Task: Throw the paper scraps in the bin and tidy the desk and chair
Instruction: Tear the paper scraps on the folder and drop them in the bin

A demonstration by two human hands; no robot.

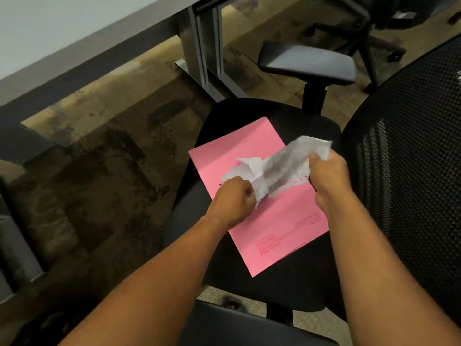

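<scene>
The paper scraps [274, 168] sit above the pink folder [262, 221] on the chair seat [287, 290], the left hand [233, 201] and right hand [329, 173] each closed on white pieces. They look light, limp and easily torn, so a bunched, whole-fist grip probably suits them best.

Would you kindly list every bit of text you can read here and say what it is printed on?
Pink folder: red boxed stamp and printed lines near its lower edge, too blurred to read.
White paper scraps held in both hands: grey print, blurred and unreadable.
Nothing else carries text.
</scene>
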